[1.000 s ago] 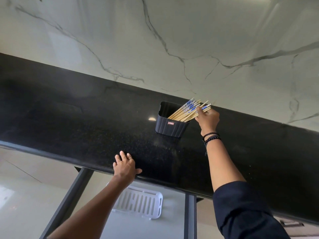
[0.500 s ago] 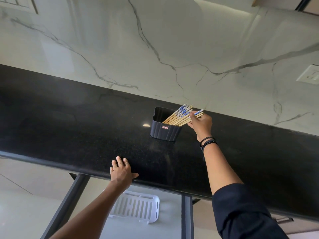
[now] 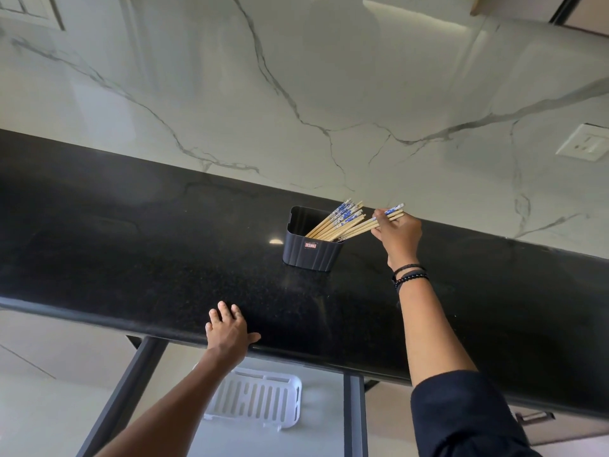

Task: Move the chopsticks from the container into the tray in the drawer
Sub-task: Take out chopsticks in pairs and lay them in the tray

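A dark ribbed container [image 3: 311,250] stands on the black countertop [image 3: 131,258] near the marble wall. Several wooden chopsticks with blue-patterned tops [image 3: 342,219] lean out of it to the right. My right hand [image 3: 398,237] pinches the upper ends of a few of them, spread slightly away from the rest. My left hand [image 3: 229,333] rests flat, fingers straight, on the counter's front edge. Below the counter, the open drawer [image 3: 354,420] holds a white slotted tray [image 3: 260,402], partly hidden by my left forearm.
A marble wall rises behind the counter, with a white socket plate [image 3: 585,146] at the right. The drawer's dark frame rails [image 3: 122,397] run toward me. A cabinet handle [image 3: 534,417] shows at the lower right.
My right hand has drawn a few chopsticks apart from the bundle, to the right. The left hand stays on the counter edge. The view has tilted, showing more wall.
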